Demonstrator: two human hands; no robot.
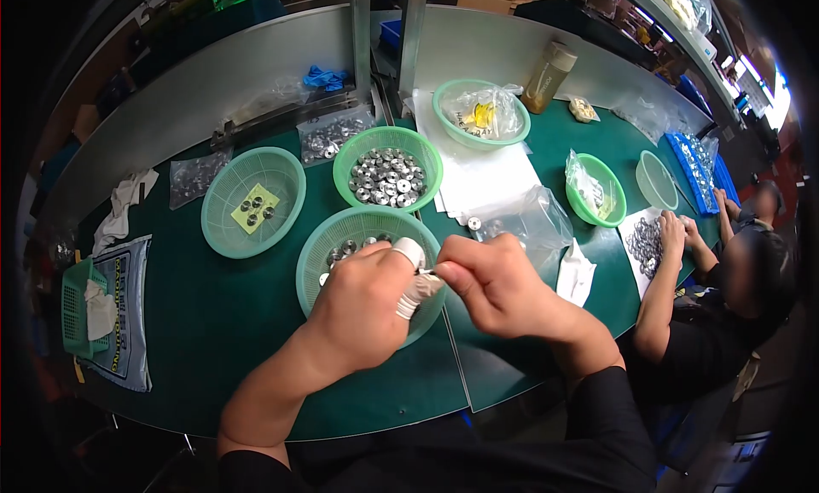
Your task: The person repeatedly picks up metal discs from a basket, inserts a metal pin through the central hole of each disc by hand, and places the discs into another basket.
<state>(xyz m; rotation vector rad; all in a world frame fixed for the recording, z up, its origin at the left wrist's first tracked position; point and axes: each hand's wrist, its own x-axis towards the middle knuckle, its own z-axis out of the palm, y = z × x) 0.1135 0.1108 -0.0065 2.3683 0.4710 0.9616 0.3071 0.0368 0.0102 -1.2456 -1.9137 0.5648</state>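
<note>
Hovering above the near basket, the left hand was curled, with white covers on some fingertips; whether it gripped anything could not be told. The right hand was closed in a pinch, thumb against forefinger, on a small pale piece — too tiny to make out — beside the left fingers, over the right side of the near basket. Metal parts lay inside that basket. Just behind it on the tabletop was a fuller basket of similar parts, and to its left a wide basket holding yellow paper. To its right lay a clear bag.
</note>
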